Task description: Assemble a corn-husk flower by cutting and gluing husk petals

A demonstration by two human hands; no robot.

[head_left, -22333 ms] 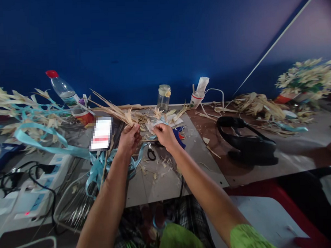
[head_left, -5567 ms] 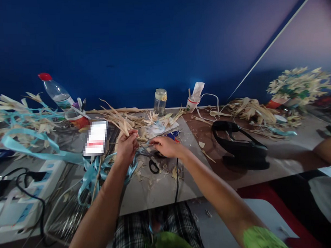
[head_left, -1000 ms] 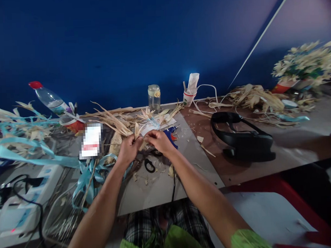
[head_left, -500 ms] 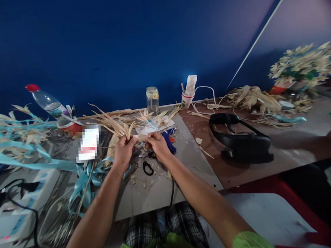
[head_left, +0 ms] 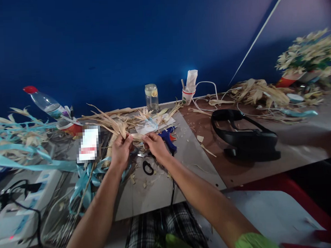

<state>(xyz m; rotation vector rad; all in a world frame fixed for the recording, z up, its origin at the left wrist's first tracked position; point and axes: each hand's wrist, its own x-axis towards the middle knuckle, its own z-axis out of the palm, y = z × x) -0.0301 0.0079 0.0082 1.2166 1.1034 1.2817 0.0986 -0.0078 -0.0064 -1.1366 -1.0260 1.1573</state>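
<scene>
My left hand (head_left: 120, 151) is closed round a small bundle of dried husk petals (head_left: 122, 130) that fan out above its fingers. My right hand (head_left: 154, 145) pinches a pale husk strip (head_left: 136, 137) that runs across to the left hand. Both hands hover over a grey board (head_left: 159, 182). Black-handled scissors (head_left: 147, 166) lie just under the hands. A blue glue gun (head_left: 168, 137) rests right beside my right hand, its black cord trailing toward me.
Blue ribbon (head_left: 32, 159) loops at the left near a power strip (head_left: 18, 203). A phone (head_left: 87, 144), water bottle (head_left: 45, 104), glass jar (head_left: 151, 97) and paper cup (head_left: 187, 93) stand behind. A black headset (head_left: 244, 138) lies right, with husk piles (head_left: 256, 92) and finished flowers (head_left: 309, 53).
My hands have shifted slightly up and left, still joined by the husk strip. The view has swung a little, so the flowers at the right sit higher.
</scene>
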